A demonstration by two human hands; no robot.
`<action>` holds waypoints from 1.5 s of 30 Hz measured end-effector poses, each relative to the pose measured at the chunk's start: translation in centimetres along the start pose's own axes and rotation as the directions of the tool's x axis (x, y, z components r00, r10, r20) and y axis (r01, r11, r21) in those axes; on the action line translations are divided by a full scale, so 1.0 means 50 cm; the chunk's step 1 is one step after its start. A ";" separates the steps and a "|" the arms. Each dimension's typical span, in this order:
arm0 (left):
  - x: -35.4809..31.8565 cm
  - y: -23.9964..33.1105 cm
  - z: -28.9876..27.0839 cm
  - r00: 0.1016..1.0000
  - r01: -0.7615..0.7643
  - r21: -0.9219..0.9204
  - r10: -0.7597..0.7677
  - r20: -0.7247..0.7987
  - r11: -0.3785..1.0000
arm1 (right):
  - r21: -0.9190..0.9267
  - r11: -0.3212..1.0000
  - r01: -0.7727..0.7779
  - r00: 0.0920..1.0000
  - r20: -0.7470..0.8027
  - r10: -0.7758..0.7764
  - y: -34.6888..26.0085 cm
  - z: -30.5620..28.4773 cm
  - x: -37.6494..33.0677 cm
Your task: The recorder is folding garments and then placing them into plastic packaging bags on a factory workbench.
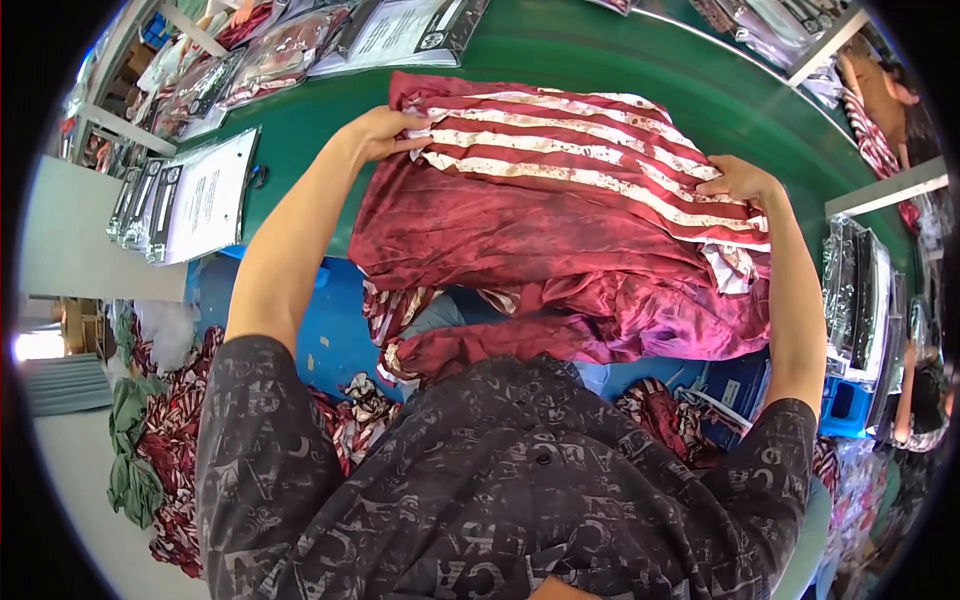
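The smooth green counter (pixel 560 52) is curving across twelve o'clock; over its near edge a soft, rumpled dark-red garment (pixel 500 220) with mottled cream stripes is spreading from eleven to three o'clock. Flat, glossy plastic packages (pixel 205 200) are lying at ten. The left hand (pixel 385 132) is clamping its fingers on the garment's eleven-o'clock corner; the right hand (pixel 742 180) is touching its two-o'clock edge, its fingers' closure impossible to tell.

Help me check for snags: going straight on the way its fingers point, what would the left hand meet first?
Most likely the striped red garment, which lies right against the left hand. Whether the hand would skim over it or bunch it up is unclear from this view.
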State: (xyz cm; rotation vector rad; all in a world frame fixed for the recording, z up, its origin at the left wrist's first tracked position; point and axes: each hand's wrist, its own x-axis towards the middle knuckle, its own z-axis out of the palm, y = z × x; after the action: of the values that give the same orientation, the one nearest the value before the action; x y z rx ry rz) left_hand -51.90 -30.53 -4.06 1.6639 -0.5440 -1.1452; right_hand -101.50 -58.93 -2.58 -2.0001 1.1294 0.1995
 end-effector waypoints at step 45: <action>-0.093 -0.086 0.277 0.565 -0.804 0.558 0.559 0.607 0.207 | -0.777 0.625 -0.076 0.698 -0.489 -0.523 0.132 -0.026 -0.139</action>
State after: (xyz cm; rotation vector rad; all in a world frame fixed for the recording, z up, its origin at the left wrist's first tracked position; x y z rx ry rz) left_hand -66.83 -31.79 -6.63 1.5834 -2.0577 -0.3624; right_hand -110.98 -57.12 -2.09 -3.1544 1.3072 -0.3269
